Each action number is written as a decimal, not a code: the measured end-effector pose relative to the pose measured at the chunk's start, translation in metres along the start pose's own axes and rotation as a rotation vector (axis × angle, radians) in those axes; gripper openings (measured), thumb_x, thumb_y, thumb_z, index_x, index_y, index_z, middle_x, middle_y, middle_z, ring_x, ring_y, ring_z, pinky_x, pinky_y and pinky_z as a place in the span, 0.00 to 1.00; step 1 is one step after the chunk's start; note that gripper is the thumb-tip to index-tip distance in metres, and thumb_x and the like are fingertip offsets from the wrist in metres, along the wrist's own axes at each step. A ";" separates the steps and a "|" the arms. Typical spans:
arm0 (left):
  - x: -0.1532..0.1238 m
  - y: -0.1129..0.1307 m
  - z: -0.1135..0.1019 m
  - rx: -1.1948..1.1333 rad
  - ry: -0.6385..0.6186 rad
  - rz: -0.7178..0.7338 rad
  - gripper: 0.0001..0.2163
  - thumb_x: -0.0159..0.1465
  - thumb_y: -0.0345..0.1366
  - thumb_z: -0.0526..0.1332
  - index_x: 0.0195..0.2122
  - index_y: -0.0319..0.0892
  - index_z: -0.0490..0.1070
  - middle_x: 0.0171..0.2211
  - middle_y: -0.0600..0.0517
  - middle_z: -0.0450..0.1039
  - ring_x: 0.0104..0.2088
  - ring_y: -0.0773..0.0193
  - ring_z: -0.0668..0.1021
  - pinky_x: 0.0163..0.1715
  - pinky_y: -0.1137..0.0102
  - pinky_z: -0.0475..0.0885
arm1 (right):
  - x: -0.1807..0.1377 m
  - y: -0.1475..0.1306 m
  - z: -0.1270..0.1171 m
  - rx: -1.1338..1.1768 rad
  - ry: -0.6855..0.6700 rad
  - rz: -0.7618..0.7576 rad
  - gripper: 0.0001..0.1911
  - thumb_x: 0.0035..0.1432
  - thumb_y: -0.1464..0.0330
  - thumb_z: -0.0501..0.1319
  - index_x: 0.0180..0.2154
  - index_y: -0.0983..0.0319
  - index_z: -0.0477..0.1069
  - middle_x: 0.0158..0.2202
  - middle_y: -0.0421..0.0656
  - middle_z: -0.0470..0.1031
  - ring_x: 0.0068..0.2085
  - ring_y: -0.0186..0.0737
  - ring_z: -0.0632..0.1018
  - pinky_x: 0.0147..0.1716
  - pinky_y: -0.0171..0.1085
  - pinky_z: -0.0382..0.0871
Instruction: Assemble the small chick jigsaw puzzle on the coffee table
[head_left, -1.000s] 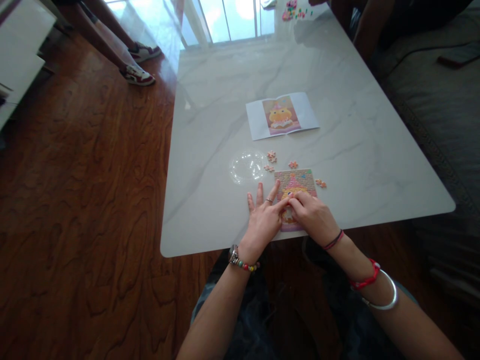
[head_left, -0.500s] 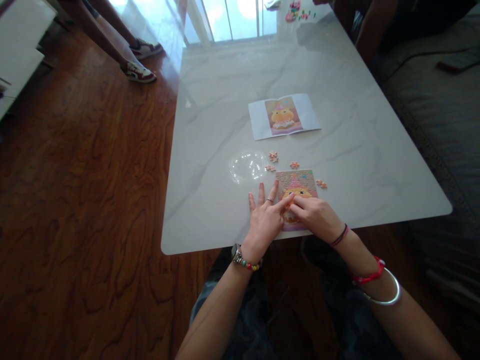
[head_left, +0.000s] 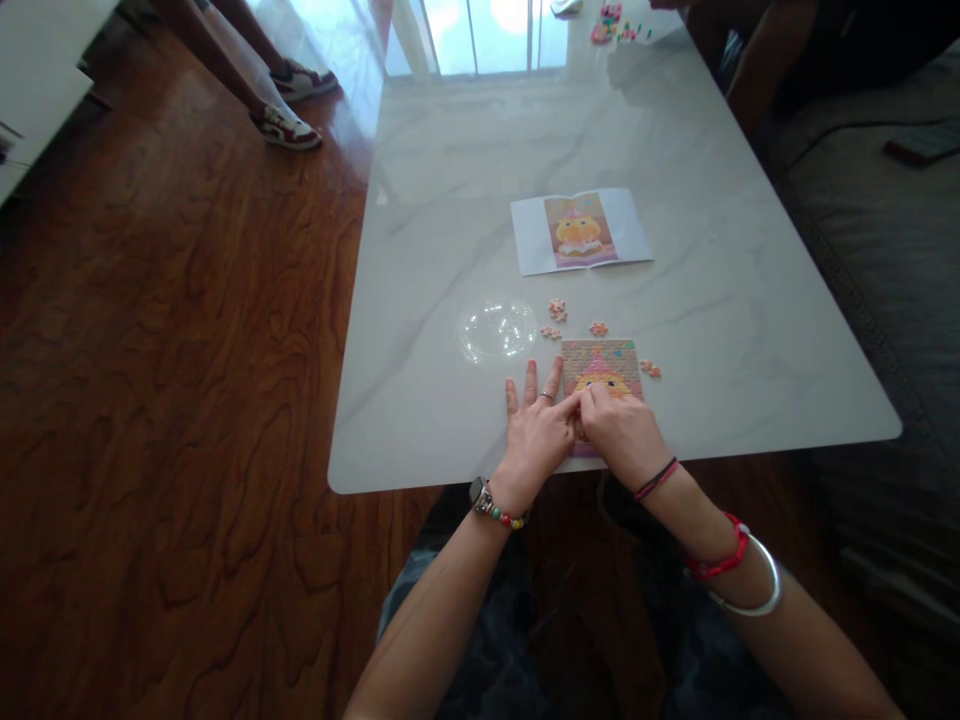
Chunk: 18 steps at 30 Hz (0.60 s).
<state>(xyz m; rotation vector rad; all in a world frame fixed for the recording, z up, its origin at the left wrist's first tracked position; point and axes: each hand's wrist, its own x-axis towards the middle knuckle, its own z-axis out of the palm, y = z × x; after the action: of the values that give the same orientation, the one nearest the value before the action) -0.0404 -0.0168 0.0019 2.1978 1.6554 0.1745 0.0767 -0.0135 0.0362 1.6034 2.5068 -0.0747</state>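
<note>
A small jigsaw puzzle showing an orange figure with a pink hat lies near the front edge of the white marble table. My left hand rests flat beside the puzzle's left side, fingers spread, the index finger reaching onto the puzzle. My right hand lies over the puzzle's lower half with its fingers curled and pressed down on the pieces; whether it holds a piece is hidden. The two index fingers touch. Loose pieces lie just beyond the puzzle, one more at its right.
A printed reference picture lies farther back on the table. A clear round plastic lid sits left of the puzzle. Another person's shoes stand on the wooden floor at far left. Colourful small items lie at the far end.
My hands stay pressed on the puzzle; the fingers shifted slightly over its lower part. The camera view drifted a little.
</note>
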 end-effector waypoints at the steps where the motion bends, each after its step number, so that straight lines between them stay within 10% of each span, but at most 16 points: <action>1: 0.000 0.000 0.000 -0.001 0.008 0.003 0.16 0.62 0.39 0.48 0.51 0.59 0.61 0.63 0.60 0.39 0.62 0.51 0.42 0.56 0.46 0.38 | 0.000 0.000 0.000 0.005 0.016 -0.016 0.14 0.58 0.76 0.45 0.33 0.69 0.69 0.32 0.51 0.71 0.29 0.38 0.72 0.27 0.36 0.59; 9: 0.000 0.001 0.002 -0.005 0.001 -0.008 0.20 0.61 0.37 0.48 0.54 0.63 0.55 0.62 0.62 0.40 0.62 0.51 0.42 0.56 0.45 0.37 | 0.004 0.033 0.003 0.254 -0.037 -0.111 0.10 0.57 0.69 0.52 0.38 0.58 0.71 0.36 0.43 0.72 0.33 0.33 0.72 0.28 0.31 0.59; 18: 0.018 0.000 -0.009 -0.084 -0.002 0.037 0.15 0.62 0.38 0.49 0.48 0.60 0.65 0.62 0.63 0.39 0.61 0.50 0.44 0.54 0.42 0.42 | -0.012 0.009 0.014 0.091 0.110 0.034 0.12 0.57 0.73 0.49 0.34 0.65 0.72 0.33 0.48 0.72 0.28 0.35 0.72 0.25 0.33 0.58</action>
<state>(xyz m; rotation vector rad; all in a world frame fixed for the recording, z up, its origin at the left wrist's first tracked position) -0.0382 0.0020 0.0074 2.1664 1.5778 0.2478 0.0917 -0.0221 0.0253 1.7297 2.5917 -0.1008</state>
